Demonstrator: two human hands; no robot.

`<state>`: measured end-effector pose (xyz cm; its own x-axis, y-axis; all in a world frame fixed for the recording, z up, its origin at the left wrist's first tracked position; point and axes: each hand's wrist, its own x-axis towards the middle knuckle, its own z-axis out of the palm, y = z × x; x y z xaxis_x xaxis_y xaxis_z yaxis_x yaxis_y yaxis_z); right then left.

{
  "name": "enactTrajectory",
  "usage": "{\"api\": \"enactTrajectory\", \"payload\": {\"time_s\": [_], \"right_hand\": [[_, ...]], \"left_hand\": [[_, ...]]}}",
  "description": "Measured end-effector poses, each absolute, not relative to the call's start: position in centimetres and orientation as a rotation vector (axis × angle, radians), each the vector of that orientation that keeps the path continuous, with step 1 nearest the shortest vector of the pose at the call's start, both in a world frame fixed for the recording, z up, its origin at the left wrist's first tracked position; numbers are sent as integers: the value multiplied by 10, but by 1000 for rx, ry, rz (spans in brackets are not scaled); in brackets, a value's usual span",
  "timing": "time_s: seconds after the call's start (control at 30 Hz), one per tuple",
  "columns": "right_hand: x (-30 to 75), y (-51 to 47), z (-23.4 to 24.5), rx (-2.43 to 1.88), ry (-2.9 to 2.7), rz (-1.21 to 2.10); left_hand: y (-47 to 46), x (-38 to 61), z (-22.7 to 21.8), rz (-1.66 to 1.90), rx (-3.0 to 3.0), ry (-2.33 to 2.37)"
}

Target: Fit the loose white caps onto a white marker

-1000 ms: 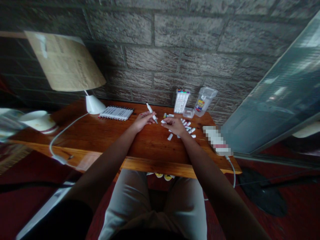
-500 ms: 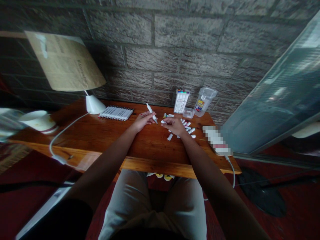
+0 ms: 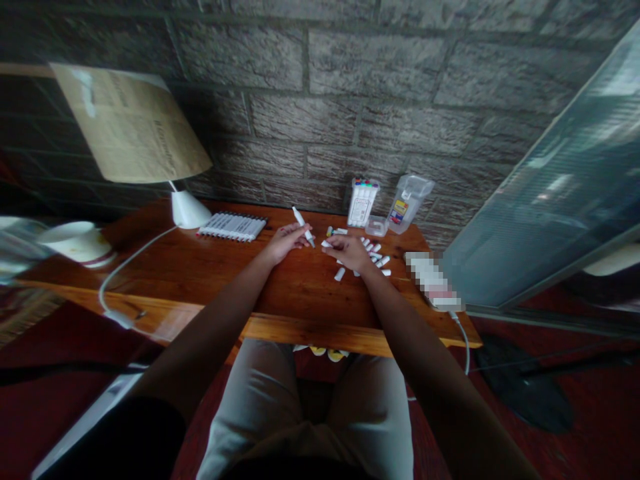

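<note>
My left hand (image 3: 286, 243) grips a white marker (image 3: 301, 220), tilted, with its grey tip end pointing down toward the right. My right hand (image 3: 349, 252) pinches a small white marker cap (image 3: 327, 245) just right of that tip, apart from it. Beside and partly behind my right hand lie several loose white caps (image 3: 376, 256) with coloured marks. One white cap (image 3: 339, 274) lies nearer to me. To the left, a row of white markers (image 3: 233, 227) lies side by side on the wooden table (image 3: 300, 293).
A clear case of markers (image 3: 362, 203) stands at the back, beside an empty clear case (image 3: 410, 203) and a small clear lid (image 3: 377, 226). At left are a lamp (image 3: 187, 210) and a paper cup (image 3: 77, 243). A pixelated white object (image 3: 433, 280) with a cable lies right.
</note>
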<state>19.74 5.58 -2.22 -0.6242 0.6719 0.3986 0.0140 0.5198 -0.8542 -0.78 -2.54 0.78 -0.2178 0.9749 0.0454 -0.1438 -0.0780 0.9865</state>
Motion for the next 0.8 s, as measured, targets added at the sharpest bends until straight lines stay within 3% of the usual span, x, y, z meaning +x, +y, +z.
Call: {"api": "enactTrajectory", "payload": {"time_s": [0.8], "right_hand": [[198, 55, -22, -529, -2017, 1099]], "left_hand": [[-26, -7, 9, 1472, 1033, 1232]]}}
